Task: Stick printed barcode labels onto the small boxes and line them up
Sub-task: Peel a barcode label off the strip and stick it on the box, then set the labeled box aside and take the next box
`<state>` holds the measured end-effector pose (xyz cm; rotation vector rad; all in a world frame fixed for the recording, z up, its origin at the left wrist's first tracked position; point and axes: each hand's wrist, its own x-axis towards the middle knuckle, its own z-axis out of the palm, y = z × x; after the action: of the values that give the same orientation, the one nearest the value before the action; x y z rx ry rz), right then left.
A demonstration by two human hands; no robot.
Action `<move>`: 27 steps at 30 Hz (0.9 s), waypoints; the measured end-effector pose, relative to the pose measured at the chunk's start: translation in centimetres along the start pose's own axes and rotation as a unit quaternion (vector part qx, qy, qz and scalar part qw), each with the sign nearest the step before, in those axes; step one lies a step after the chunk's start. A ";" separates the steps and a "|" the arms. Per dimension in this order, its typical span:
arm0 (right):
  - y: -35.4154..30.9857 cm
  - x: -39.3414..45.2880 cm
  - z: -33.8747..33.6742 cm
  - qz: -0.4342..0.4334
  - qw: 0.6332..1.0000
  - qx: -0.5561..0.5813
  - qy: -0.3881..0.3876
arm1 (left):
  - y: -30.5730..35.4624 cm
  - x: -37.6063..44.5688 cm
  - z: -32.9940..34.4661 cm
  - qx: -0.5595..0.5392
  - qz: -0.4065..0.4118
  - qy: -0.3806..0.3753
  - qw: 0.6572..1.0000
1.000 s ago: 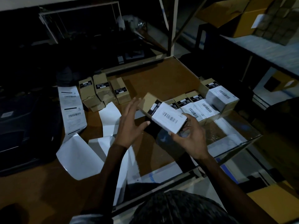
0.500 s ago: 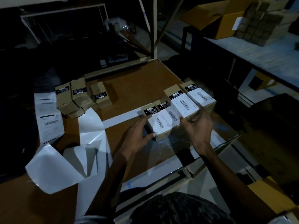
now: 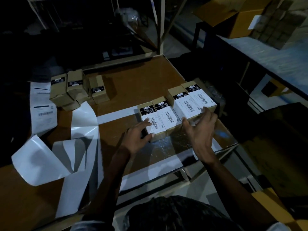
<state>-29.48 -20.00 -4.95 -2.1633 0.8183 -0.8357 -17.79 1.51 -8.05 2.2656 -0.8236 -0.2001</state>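
left hand (image 3: 139, 136): splayed, fingers on nearest box (image 3: 154, 125) | right hand (image 3: 200, 129): released, spread beside row (image 3: 179, 106) | tabletop (image 3: 136, 84)

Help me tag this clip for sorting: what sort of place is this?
Probably a warehouse packing station: small brown cardboard boxes with white barcode labels in a row on a brown wooden table, peeled white label backing sheets, large yellow-brown cartons on shelving.
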 end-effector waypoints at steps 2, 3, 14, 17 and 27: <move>0.1 -0.2 0.0 -0.005 1.000 0.004 -0.004 | 0.2 0.0 0.1 0.007 -0.007 -0.003 1.000; 0.1 -0.2 0.0 -0.004 1.000 0.005 -0.006 | 0.2 0.1 0.1 0.009 -0.010 -0.007 1.000; -0.6 -1.3 0.8 -0.019 0.998 -0.053 -0.010 | 0.0 -1.5 -1.5 -0.044 -0.011 0.018 0.999; -2.1 -2.6 1.4 -0.057 0.995 -0.082 0.000 | 0.0 -1.8 -2.9 -0.046 -0.016 0.027 0.998; -9.5 -5.7 9.7 -0.194 0.948 0.050 -0.247 | -4.4 -1.6 -11.3 -0.039 -0.041 0.142 0.988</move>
<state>-22.78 -6.90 -5.20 -2.3273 0.0968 -0.4604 -12.73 11.32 -2.78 2.1901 -0.5654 0.0521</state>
